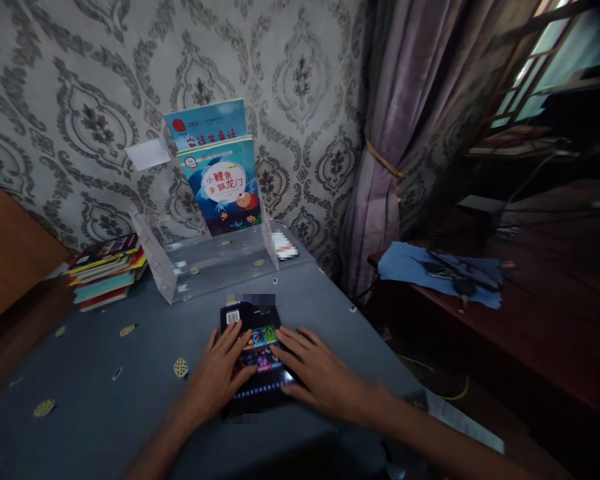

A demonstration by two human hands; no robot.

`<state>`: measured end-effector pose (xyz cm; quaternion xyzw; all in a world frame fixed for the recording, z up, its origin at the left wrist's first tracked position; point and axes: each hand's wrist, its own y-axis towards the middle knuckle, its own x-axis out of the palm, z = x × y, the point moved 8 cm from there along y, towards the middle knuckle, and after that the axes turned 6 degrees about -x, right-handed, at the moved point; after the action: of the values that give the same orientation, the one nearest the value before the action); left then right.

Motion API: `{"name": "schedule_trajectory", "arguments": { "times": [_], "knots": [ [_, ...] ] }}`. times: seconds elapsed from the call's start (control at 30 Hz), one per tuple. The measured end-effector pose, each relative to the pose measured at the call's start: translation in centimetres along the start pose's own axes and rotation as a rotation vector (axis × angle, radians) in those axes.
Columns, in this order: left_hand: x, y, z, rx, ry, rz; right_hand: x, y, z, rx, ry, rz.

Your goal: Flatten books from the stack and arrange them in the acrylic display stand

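Note:
A dark book (254,320) with coloured pictures and a barcode on its cover lies flat on the grey-blue tablecloth (130,373) in front of me. My left hand (220,373) rests on its left part, fingers stretched out flat. My right hand (315,373) lies on its right part, fingers spread flat as well. Behind the book stands a clear acrylic display stand (205,263) holding two upright blue picture books (223,180), one behind the other.
A stack of several books (107,270) sits at the back left of the table against the patterned wall. A purple curtain (400,133) hangs at the right. A dark red side table (530,333) with a blue cloth (405,263) stands to the right.

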<state>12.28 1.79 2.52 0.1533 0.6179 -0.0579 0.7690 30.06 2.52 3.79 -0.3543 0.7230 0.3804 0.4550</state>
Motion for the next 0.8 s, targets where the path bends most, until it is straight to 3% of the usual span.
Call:
{"name": "schedule_trajectory", "arguments": {
  "times": [0.2,0.37,0.5,0.63,0.8],
  "knots": [
    [-0.6,-3.7,2.9,0.052,0.026,0.034,0.5,-3.6,-2.8,-0.134,0.027,-0.091],
    [-1.3,-4.8,3.8,0.072,-0.017,0.029,0.9,-4.4,-3.4,-0.13,-0.058,0.002],
    [-2.2,-4.9,3.3,0.058,-0.137,0.062,0.2,-4.3,-4.6,-0.203,-0.048,0.122],
    [-3.1,-4.4,2.3,0.025,-0.333,-0.001,-1.7,-4.0,-5.3,-0.29,-0.035,0.252],
    [-4.7,-3.4,0.0,-0.096,-0.699,-0.05,-5.3,-2.0,-3.9,-0.306,0.096,0.39]
  ]
}}
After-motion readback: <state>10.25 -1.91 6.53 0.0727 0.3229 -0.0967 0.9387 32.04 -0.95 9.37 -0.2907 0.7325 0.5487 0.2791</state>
